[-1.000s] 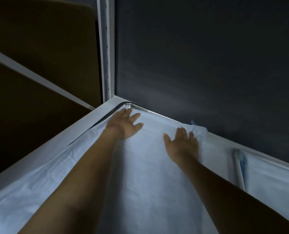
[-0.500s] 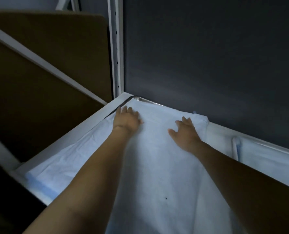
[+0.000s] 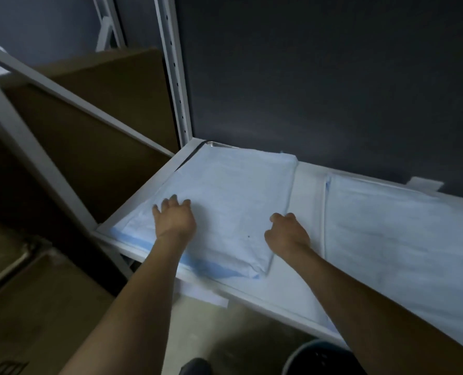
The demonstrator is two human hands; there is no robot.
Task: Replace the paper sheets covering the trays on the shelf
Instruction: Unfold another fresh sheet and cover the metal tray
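Head cam, pretty dim shot. The light blue paper sheet (image 3: 230, 196) lies over the left-hand tray (image 3: 216, 144) on the white shelf (image 3: 307, 185); only a sliver of metal rim peeks out at the sheet's 12 o'clock corner.

The left hand (image 3: 175, 220) rests flat on the sheet near its 8 o'clock side, fingers spread and relaxed. The right hand (image 3: 287, 234) sits at the sheet's 4 o'clock edge with its fingers curled. I can't tell if it's actually pinching the paper or just resting there.

At 3 o'clock from that sheet, past a bare strip of shelf, there's a second sheet (image 3: 392, 234). Cardboard boxes (image 3: 89, 123) are over at 9 o'clock, and a white upright post (image 3: 174, 77) stands at 11.
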